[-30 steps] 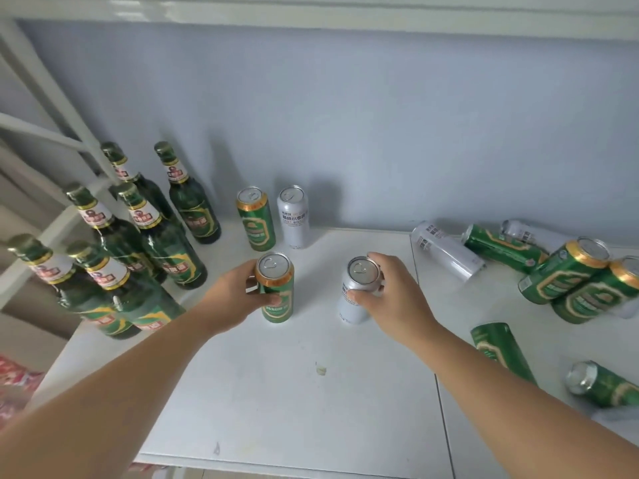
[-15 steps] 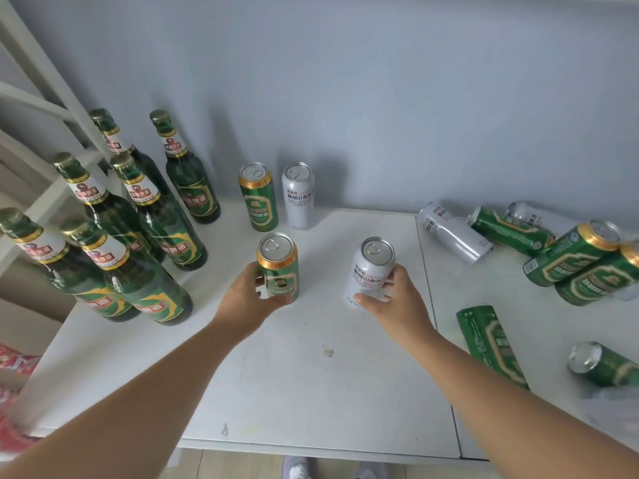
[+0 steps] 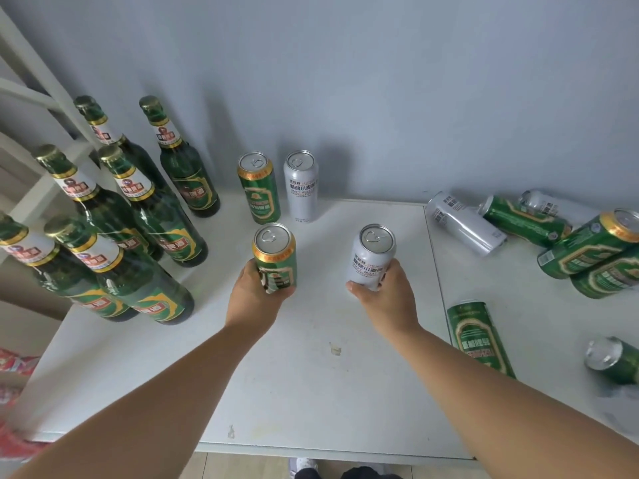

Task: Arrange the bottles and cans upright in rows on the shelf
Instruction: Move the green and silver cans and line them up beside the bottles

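1. I judge the step in hand to be starting a second row of cans on the shelf [image 3: 311, 392]. My landmark is the back white can [image 3: 301, 188], upright near the wall.
2. My left hand [image 3: 254, 295] is clamped round the lower body of a green can [image 3: 275, 257]. That can is upright, in front of the landmark and a little to its left.
3. My right hand [image 3: 387, 299] is wrapped round the base of a white can [image 3: 372, 257], also upright. It sits in front of the landmark but off to its right, well apart from the green one.
4. I cannot tell whether either held can is resting on the shelf, because my fingers hide the bases.
5. The next move calls for sliding the white can leftward until it stands straight in front of the landmark (the gap looks too wide for a tidy row). Then both grips can be released.
6. Just left of the landmark stands the back green can [image 3: 259, 193]. Further left, six bottles [image 3: 188, 181] are already upright.
7. Far right of the landmark, the fallen cans [image 3: 463, 224] lie on their sides, so much of the task remains.
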`<state>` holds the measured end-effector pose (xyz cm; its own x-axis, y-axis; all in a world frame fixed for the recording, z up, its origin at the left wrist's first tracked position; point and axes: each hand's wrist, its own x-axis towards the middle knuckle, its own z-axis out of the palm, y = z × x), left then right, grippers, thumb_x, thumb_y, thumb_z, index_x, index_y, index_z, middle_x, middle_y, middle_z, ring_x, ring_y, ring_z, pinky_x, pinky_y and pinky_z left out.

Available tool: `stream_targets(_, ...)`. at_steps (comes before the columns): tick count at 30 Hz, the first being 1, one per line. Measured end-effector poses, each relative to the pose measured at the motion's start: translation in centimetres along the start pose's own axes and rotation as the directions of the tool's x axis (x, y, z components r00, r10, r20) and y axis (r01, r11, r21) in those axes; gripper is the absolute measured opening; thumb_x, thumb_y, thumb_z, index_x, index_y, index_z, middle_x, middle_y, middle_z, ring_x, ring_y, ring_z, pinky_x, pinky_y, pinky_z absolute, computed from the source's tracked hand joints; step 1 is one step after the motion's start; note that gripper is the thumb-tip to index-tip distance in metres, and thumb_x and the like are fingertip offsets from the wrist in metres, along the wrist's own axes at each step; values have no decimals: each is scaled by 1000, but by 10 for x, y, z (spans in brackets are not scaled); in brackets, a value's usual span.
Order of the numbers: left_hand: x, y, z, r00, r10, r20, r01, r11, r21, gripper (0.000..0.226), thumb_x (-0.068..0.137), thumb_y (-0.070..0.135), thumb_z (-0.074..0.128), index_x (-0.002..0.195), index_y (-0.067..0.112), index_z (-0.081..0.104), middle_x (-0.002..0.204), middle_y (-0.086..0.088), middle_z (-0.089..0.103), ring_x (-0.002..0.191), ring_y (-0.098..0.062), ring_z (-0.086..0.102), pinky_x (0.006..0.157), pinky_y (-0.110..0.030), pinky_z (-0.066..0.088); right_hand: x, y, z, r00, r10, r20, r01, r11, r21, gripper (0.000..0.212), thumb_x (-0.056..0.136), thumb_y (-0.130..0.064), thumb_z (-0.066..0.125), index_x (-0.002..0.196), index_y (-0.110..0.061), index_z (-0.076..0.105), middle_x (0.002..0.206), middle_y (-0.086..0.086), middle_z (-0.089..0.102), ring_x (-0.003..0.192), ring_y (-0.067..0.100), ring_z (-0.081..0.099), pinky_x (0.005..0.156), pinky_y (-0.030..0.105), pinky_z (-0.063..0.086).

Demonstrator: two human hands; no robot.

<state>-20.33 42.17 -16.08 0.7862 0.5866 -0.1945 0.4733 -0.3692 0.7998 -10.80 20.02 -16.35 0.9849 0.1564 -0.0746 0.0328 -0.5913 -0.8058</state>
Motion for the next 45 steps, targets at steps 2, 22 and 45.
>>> stream_targets(2, 8, 0, -11, 1000, 14, 2, -14, 1000, -4, 53, 73, 32, 87, 115, 31, 55, 108, 10, 68, 97, -12, 67, 81, -30, 55, 6, -8, 6, 1000, -18, 18, 18, 1000, -4, 50, 74, -34, 86, 109, -19, 54, 105, -4, 64, 94, 17, 64, 75, 32, 49)
stream_targets(22, 64, 5, -53, 1000, 19, 7, -19, 1000, 12, 54, 77, 19, 86, 120, 27, 53, 106, 14, 63, 96, -8, 59, 69, -9, 38, 53, -83, 80, 986, -93, 142, 90, 996, 27, 53, 71, -30, 85, 113, -15, 54, 108, 2, 65, 92, 23, 65, 71, 31, 47)
stream_targets(45, 87, -5, -48, 998, 18, 59, -16, 999, -39, 59, 78, 24, 84, 128, 29, 53, 120, 11, 66, 110, -12, 61, 90, -30, 47, 51, -77, 94, 979, -111, 171, 117, 993, -24, 57, 79, -28, 82, 123, -12, 50, 118, 4, 58, 100, 21, 59, 76, 29, 41)
